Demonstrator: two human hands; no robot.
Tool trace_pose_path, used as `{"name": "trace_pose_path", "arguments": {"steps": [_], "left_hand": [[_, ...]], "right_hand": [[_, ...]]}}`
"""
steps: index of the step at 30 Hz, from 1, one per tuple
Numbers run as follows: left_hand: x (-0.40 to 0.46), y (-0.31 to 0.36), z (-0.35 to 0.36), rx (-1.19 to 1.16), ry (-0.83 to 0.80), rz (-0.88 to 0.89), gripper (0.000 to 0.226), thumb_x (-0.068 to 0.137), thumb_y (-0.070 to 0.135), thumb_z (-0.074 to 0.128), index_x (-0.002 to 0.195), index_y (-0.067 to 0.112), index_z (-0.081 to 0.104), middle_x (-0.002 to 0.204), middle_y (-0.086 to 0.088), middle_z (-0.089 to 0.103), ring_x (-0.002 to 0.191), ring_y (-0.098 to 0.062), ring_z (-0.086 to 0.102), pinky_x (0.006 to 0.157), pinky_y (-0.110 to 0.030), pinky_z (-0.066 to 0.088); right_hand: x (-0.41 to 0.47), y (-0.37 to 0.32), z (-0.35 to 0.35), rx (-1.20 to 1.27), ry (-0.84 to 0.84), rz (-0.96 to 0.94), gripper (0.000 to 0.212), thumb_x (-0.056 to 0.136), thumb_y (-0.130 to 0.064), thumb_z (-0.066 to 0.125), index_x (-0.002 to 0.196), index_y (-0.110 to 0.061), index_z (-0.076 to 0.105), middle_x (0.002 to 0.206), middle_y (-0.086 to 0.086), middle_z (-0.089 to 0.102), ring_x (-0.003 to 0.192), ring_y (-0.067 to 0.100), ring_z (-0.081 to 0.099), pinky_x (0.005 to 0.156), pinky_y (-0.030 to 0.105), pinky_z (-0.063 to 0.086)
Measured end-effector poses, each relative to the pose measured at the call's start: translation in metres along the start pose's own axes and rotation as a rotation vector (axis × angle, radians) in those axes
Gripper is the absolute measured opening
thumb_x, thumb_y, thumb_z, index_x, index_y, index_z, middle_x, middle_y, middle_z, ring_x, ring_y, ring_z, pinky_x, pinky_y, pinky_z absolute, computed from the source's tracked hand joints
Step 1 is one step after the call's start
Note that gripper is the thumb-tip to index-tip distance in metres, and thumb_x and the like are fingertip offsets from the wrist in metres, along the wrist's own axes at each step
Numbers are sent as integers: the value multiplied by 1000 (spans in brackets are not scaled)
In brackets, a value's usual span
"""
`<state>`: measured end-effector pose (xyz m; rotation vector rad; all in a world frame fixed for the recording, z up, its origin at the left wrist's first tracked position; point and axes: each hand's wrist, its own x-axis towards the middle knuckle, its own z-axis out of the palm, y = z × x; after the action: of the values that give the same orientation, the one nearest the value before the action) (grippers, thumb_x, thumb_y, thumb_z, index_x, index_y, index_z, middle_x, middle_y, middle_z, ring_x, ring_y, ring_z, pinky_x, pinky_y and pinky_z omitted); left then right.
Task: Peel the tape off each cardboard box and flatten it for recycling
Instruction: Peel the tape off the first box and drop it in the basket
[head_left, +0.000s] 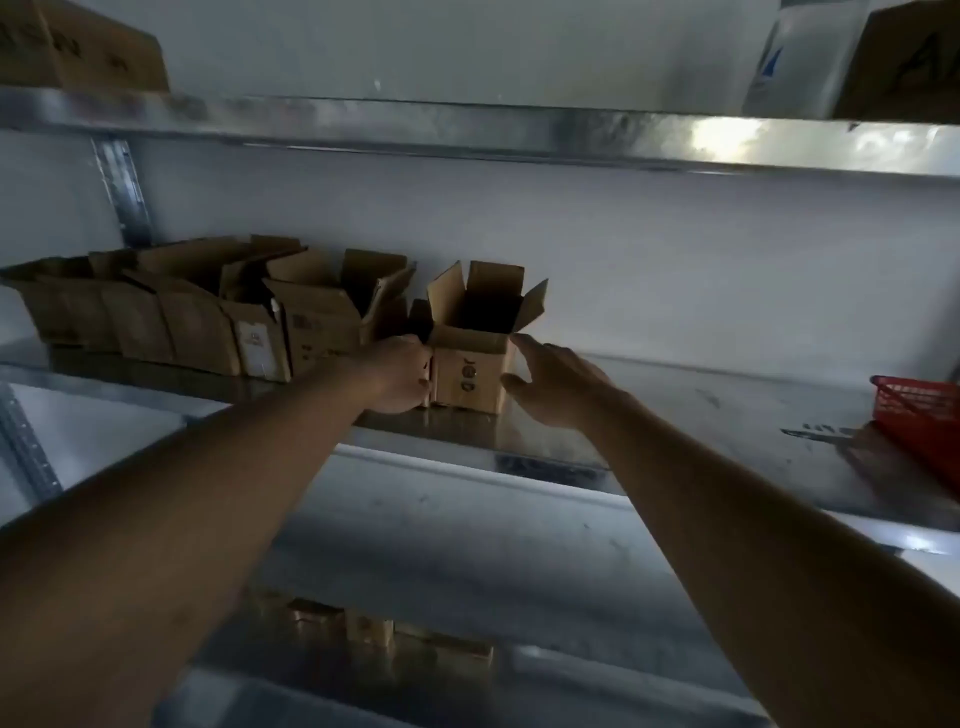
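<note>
Open cardboard box (471, 364) on metal shelf (701, 410), between both hands, left hand (400, 374) gripping, right hand (558, 387) beside

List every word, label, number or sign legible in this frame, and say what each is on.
"A", a large dark handwritten letter, cut off by the frame edge: cardboard box on the top shelf, right.
Dark round marks on the small open box: too blurred to read.
Printed labels on the row of open boxes: too small to read.
Dark marks on the top-left box: blurred.
</note>
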<state>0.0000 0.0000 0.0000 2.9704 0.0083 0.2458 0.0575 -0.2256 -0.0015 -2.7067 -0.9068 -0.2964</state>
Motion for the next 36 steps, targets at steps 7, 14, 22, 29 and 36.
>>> {"name": "trace_pose_path", "arguments": {"steps": [7, 14, 22, 29, 36], "left_hand": [[38, -29, 8, 83, 52, 92, 29, 102, 25, 56, 126, 15, 69, 129, 3, 55, 107, -17, 57, 93, -41, 53], [55, -55, 15, 73, 158, 185, 27, 99, 17, 57, 121, 14, 73, 127, 3, 61, 104, -12, 59, 82, -28, 50], [73, -29, -1, 54, 215, 159, 32, 103, 29, 53, 128, 16, 67, 130, 3, 57, 111, -17, 59, 90, -40, 54], [93, 15, 13, 61, 47, 172, 50, 99, 34, 60, 146, 17, 52, 141, -4, 51, 121, -26, 54, 89, -39, 51], [115, 64, 32, 87, -42, 270, 72, 100, 42, 61, 161, 16, 32, 158, -9, 39, 139, -29, 46, 108, -45, 46]], "right_hand": [[61, 9, 27, -11, -43, 80, 81, 100, -38, 63, 164, -27, 15, 146, 10, 56, 126, 30, 59, 85, 37, 51], [88, 12, 49, 127, 179, 189, 24, 99, -30, 64, 117, -23, 49, 101, 3, 62, 82, 22, 56, 69, 34, 44], [75, 30, 34, 132, 361, 216, 12, 102, -1, 52, 105, -10, 60, 91, 6, 58, 74, 20, 52, 59, 26, 37], [38, 55, 21, 155, 413, 273, 24, 96, 6, 54, 108, -11, 67, 92, 6, 63, 68, 15, 45, 50, 18, 26], [-4, 98, 4, 142, 475, 354, 30, 93, 9, 57, 111, -10, 70, 98, 11, 69, 71, 14, 45, 49, 10, 24]]}}
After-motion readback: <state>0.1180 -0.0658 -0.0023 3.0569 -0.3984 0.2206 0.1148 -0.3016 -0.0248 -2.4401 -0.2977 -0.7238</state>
